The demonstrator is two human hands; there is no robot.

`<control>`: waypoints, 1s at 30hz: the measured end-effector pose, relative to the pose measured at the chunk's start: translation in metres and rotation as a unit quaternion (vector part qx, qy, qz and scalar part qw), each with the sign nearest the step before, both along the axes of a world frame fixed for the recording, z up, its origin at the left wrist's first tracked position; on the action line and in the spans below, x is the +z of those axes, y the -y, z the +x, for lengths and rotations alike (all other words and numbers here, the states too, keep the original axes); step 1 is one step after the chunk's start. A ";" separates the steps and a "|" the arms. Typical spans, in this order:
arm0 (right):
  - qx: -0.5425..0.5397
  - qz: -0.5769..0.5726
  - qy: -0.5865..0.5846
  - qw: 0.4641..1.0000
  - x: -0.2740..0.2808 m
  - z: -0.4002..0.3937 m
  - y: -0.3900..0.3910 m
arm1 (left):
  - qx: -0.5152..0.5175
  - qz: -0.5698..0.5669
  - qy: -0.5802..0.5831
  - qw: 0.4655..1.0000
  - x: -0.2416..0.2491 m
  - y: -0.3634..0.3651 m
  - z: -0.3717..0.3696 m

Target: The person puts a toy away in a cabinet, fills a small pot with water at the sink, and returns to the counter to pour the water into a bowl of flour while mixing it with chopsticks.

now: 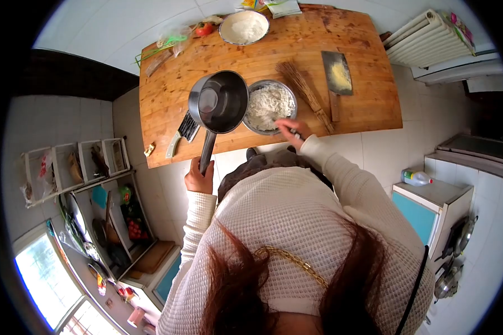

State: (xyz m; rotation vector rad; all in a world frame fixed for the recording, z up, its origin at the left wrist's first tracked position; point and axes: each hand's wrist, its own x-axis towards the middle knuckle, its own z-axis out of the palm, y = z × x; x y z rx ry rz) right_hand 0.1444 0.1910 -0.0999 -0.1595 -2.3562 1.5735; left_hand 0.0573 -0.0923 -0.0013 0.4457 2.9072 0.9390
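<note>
My left hand (pixel 199 177) is wrapped round the handle of a dark saucepan (pixel 235 100), which is held beside and partly over the left rim of a metal bowl. Inside that metal bowl (pixel 294 114) lies white, lumpy flour (pixel 268 105). At the bowl's lower right edge, my right hand (pixel 292 132) is closed on a dark-handled utensil (pixel 297 134), whose far end reaches into the flour. A cleaver (pixel 183 134) with a pale handle lies left of the saucepan. To the right of the bowl is a straw brush (pixel 304 92).
The wooden table (pixel 363 42) also bears an enamel bowl (pixel 245 28) of white powder, a tomato (pixel 204 29), green onions (pixel 151 53) and a broad blade (pixel 337 72) with yellow crumbs. A shelf rack (pixel 89 162) stands left, a radiator (pixel 427 39) at right.
</note>
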 end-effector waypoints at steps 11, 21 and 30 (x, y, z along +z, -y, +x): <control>-0.034 0.144 -0.031 0.988 0.003 -0.019 0.021 | 0.049 0.013 0.032 0.998 -0.002 0.005 -0.004; -0.123 0.064 0.098 0.985 0.022 -0.042 -0.017 | 0.054 -0.001 0.046 0.997 0.002 0.003 -0.006; 0.102 0.079 -0.012 0.992 0.029 -0.012 0.015 | 0.025 -0.006 0.019 0.999 -0.003 0.001 -0.008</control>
